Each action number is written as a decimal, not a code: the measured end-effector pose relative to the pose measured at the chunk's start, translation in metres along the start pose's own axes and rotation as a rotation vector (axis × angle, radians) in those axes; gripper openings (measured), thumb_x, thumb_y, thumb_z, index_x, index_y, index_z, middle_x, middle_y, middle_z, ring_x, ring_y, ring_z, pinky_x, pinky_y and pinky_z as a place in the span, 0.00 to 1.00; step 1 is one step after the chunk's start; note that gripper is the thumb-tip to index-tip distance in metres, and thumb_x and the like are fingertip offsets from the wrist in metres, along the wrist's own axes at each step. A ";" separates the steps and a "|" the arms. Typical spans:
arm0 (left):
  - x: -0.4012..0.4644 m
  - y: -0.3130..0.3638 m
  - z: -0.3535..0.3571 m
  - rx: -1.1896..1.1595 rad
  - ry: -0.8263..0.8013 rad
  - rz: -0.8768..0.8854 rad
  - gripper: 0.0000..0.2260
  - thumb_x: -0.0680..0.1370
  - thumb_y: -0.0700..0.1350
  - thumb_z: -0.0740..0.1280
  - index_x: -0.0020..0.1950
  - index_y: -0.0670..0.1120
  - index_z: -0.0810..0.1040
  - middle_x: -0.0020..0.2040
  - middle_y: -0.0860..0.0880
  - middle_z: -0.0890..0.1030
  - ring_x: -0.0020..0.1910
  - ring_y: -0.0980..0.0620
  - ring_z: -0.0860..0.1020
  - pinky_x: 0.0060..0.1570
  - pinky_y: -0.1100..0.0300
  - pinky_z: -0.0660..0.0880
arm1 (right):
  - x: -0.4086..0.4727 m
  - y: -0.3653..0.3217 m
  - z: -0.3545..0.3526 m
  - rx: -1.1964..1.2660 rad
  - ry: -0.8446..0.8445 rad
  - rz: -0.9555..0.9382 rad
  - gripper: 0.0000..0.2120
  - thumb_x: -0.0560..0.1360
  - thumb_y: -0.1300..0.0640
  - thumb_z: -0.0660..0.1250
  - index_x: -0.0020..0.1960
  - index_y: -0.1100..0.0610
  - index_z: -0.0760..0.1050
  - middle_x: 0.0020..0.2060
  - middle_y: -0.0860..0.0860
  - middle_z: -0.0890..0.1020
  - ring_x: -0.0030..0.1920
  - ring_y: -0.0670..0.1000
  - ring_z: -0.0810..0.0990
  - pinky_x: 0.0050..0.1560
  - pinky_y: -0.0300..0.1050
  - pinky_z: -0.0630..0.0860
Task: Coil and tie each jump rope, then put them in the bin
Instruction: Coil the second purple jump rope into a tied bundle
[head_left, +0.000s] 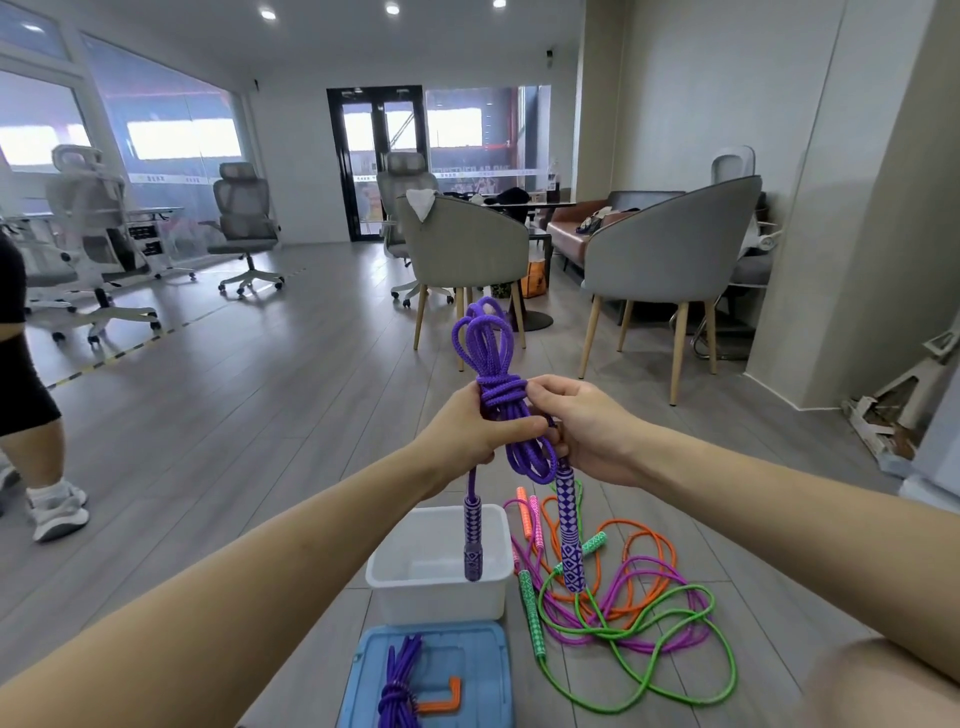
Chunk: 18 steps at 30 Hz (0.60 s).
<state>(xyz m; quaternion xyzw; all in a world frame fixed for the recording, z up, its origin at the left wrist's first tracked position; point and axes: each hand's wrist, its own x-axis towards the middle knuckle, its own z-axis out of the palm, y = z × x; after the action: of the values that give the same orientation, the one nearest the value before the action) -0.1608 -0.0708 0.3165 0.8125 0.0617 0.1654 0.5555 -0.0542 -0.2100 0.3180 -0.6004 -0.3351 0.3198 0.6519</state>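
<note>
I hold a coiled purple jump rope (491, 353) upright in front of me, its loops sticking up and wraps wound round its middle. My left hand (467, 428) grips the bundle just below the wraps. My right hand (582, 426) pinches the rope at the wraps from the right side. Its two purple-and-white handles (569, 530) hang down, one over the white bin (441, 587). The bin stands on the floor below my hands with nothing visible inside it. Loose green, orange and magenta ropes (639, 618) lie tangled on the floor right of the bin.
A blue lid (467, 670) lies in front of the bin with a purple rope bundle (397, 686) and an orange piece on it. Grey chairs (670, 260) and a table stand behind. A person (26, 405) stands at the far left. Debris leans by the right wall.
</note>
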 end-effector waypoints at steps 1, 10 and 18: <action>0.001 0.000 -0.001 0.004 -0.008 -0.006 0.19 0.75 0.48 0.78 0.64 0.50 0.77 0.44 0.49 0.83 0.36 0.57 0.76 0.35 0.62 0.74 | 0.000 0.000 0.000 0.005 -0.001 0.003 0.15 0.86 0.54 0.59 0.64 0.62 0.77 0.37 0.51 0.76 0.30 0.45 0.70 0.28 0.37 0.66; 0.000 0.003 -0.013 -0.044 -0.068 -0.032 0.13 0.79 0.38 0.72 0.62 0.44 0.78 0.45 0.42 0.79 0.39 0.48 0.72 0.37 0.59 0.72 | -0.005 -0.008 -0.001 -0.064 -0.127 0.001 0.14 0.83 0.63 0.64 0.67 0.59 0.76 0.44 0.58 0.72 0.32 0.47 0.69 0.31 0.40 0.66; 0.000 0.000 -0.018 0.079 -0.128 -0.064 0.16 0.79 0.42 0.72 0.66 0.48 0.76 0.46 0.46 0.81 0.39 0.53 0.75 0.42 0.61 0.75 | -0.007 -0.010 -0.006 -0.338 -0.091 -0.064 0.21 0.75 0.65 0.75 0.65 0.53 0.77 0.45 0.56 0.79 0.33 0.46 0.77 0.31 0.39 0.72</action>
<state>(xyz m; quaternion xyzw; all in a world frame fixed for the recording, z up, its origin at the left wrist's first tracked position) -0.1672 -0.0549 0.3223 0.8402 0.0582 0.0928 0.5310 -0.0531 -0.2199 0.3270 -0.6754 -0.4320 0.2649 0.5358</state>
